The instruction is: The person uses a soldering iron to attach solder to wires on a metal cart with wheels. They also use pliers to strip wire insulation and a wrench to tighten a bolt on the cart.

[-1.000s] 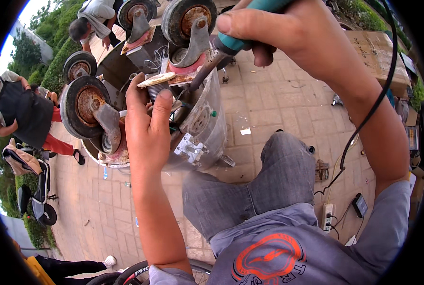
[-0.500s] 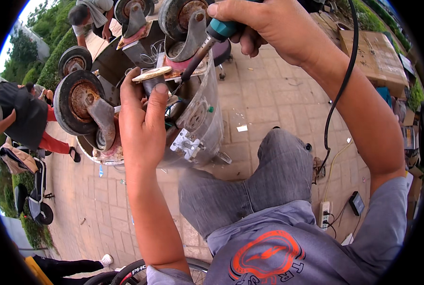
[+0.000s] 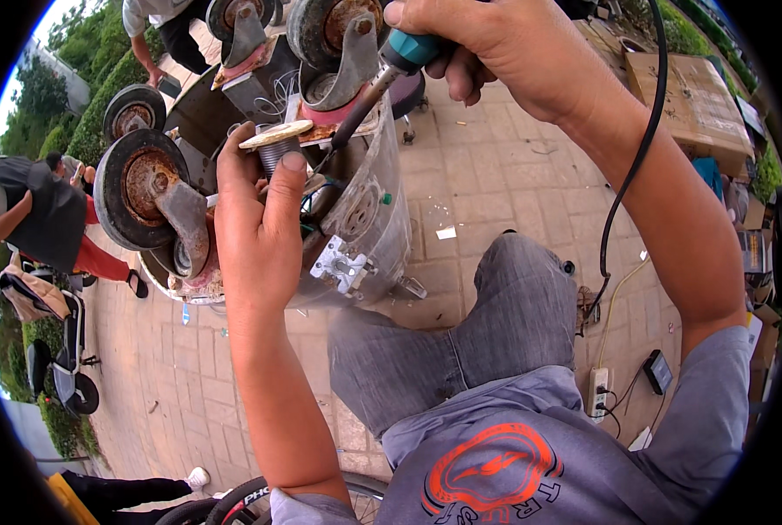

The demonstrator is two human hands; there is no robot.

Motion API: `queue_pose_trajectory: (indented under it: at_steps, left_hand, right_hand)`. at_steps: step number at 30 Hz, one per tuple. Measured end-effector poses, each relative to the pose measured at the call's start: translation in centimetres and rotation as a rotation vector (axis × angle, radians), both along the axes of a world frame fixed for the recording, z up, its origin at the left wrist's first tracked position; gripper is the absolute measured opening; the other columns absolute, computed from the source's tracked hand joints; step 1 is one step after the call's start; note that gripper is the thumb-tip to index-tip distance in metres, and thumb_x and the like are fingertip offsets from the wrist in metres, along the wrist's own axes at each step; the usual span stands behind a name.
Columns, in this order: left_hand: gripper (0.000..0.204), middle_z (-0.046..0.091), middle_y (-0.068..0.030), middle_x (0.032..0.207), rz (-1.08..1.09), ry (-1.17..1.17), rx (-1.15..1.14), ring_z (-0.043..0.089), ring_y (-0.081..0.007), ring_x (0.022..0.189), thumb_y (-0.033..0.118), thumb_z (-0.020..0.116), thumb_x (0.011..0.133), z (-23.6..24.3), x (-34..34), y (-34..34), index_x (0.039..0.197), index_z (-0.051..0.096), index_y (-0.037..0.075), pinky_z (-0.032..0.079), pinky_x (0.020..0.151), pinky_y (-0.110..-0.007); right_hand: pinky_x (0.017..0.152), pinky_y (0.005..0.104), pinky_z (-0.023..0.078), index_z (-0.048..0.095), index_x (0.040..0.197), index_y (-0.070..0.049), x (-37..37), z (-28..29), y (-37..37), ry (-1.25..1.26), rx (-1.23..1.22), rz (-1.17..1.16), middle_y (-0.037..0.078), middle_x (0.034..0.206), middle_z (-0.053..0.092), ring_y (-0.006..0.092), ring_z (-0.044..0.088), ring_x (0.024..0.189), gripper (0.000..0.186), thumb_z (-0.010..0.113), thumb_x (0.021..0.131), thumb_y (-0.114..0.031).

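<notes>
My left hand (image 3: 255,232) is closed around a spool of solder wire (image 3: 277,137) with a pale, worn flange, held at the rim of an upturned metal drum (image 3: 382,188). My right hand (image 3: 518,52) grips the teal handle of a soldering iron (image 3: 410,51). The iron slants down to the left, its tip close to the spool and to thin wires (image 3: 308,203) inside the drum. Whether the tip touches anything cannot be made out. Rusty caster wheels (image 3: 146,188) stick up from the drum, and a silver bracket (image 3: 340,264) sits on its near side.
The iron's black cord (image 3: 623,188) hangs past my right forearm. A power strip (image 3: 598,394) and a small dark box (image 3: 658,372) lie on the paving at right. Cardboard boxes (image 3: 693,105) stand far right. People (image 3: 36,210) and a scooter (image 3: 67,350) are at left.
Both hands, the spool and the soldering iron stay nearly in place. The view has shifted slightly. At the far side, a person has straightened or moved, now holding a small dark object.
</notes>
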State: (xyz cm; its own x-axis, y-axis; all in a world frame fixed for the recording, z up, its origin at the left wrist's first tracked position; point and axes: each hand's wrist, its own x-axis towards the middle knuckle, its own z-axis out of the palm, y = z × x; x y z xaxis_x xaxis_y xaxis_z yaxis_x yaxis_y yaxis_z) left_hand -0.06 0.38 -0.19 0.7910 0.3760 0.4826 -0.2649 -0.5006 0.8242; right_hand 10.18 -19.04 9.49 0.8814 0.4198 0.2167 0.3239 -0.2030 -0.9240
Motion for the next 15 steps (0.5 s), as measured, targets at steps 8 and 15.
queue_pose_trajectory:
  at_steps: [8,15]
  left_hand:
    - [0.049,0.061,-0.0129,0.113,-0.005,0.002,-0.001,0.056,-0.0116,0.094,0.016,0.058,0.097,-0.01,0.03,0.07,0.134,0.039,-0.010,0.048,0.082,-0.025]
    - [0.049,0.061,-0.0123,0.112,0.017,0.003,0.034,0.056,-0.0115,0.094,0.016,0.059,0.096,-0.05,0.11,0.18,0.134,0.040,-0.009,0.048,0.082,-0.025]
  right_hand:
    - [0.041,0.0253,0.046,0.065,0.074,0.006,0.18,-0.56,-0.67,-0.019,0.096,0.068,0.007,0.061,0.062,0.0122,0.057,0.042,0.031,0.067,0.086,-0.022]
    - [0.041,0.0259,0.046,0.064,0.074,0.006,0.38,-0.65,-0.42,0.023,0.044,0.015,0.008,0.063,0.062,0.0122,0.057,0.044,0.031,0.067,0.086,-0.022]
